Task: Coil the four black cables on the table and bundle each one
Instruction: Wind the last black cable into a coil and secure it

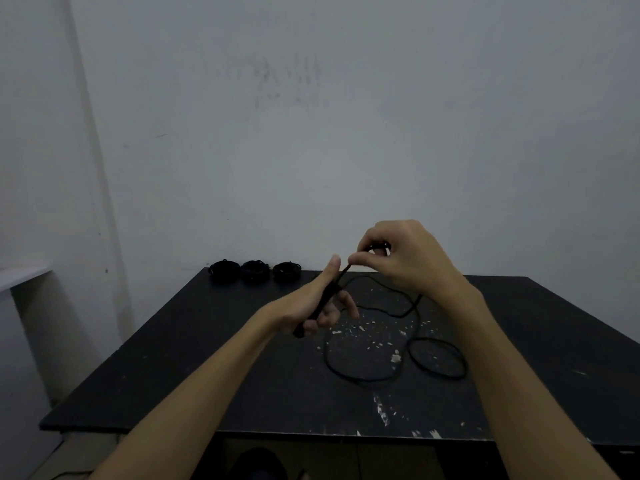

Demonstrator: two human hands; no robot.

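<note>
I am holding one end of the loose thin black cable raised above the scuffed black tabletop. My left hand is gripping the thicker plug end, thumb lying along it, fingers curled beneath. My right hand is pinching the cable just past it, between thumb and forefinger. The remaining length is lying in slack loops on the tabletop under my right forearm. Three coiled black cable bundles are sitting in a row at the far edge, against the grey wall.
</note>
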